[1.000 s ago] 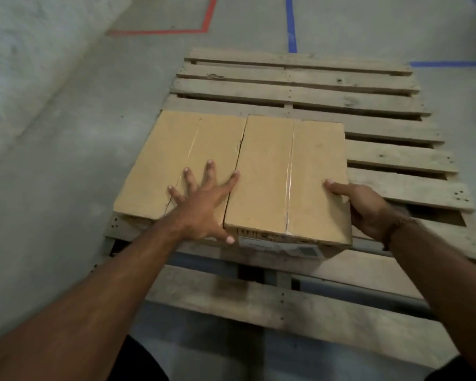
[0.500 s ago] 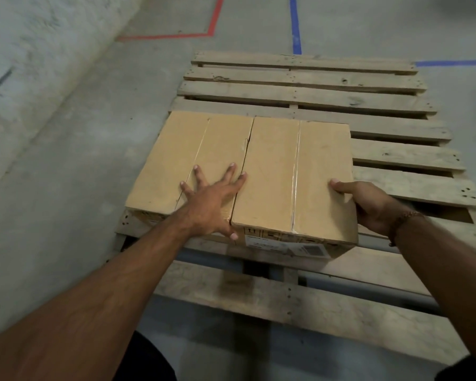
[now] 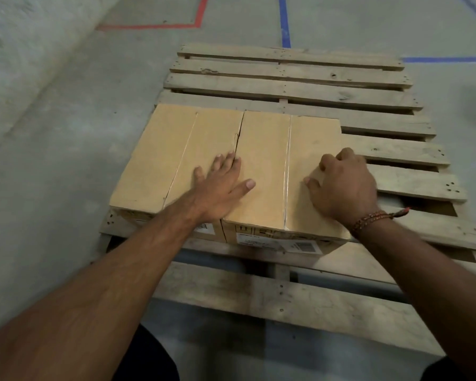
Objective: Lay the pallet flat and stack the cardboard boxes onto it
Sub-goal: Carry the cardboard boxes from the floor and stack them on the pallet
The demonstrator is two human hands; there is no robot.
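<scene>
Pallet [image 3: 300,86] lies flat on the concrete floor [image 3: 52,127], and 2 boxes sit side by side on its near left part, touching along 1 long seam. Left box [image 3: 162,152] and right box [image 3: 267,166] each show a taped centre line on top and printed labels on the near face. Left hand [image 3: 220,185] lies flat with straight fingers across that seam, pressing both lids. Right hand [image 3: 344,185] rests on the right box's right edge, fingers curled loosely, thumb on the lid. A beaded bracelet [image 3: 374,217] circles that wrist. Red and blue tape lines mark the floor beyond.
</scene>
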